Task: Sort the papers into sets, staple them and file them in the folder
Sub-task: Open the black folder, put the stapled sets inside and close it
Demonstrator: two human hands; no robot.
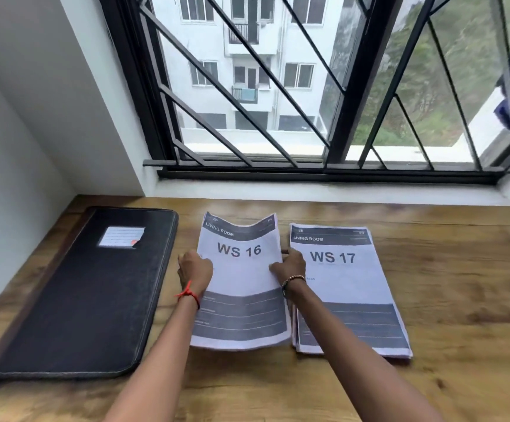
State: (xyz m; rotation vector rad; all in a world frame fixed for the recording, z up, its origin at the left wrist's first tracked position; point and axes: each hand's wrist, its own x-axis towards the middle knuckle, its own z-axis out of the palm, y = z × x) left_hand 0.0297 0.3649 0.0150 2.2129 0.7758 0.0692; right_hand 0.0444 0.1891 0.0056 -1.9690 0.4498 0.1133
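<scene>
Tabletop (445, 269): closed black folder (80, 300) at left, WS 17 stack (348, 300) at right. WS 16 set (241, 315) between, bowed. Left grip (195, 271) clasps its left edge, right grip (290, 266) pinches its right edge. Square edges flush before stapling.

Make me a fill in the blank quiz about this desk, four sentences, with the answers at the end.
1. The left hand and right hand grip the paper marked WS ____.
2. The stack beside it on the table reads WS ____.
3. The black folder lies to the ____ of the paper.
4. Both headers read ____ ROOM.
Answers: 16; 17; left; LIVING
</scene>
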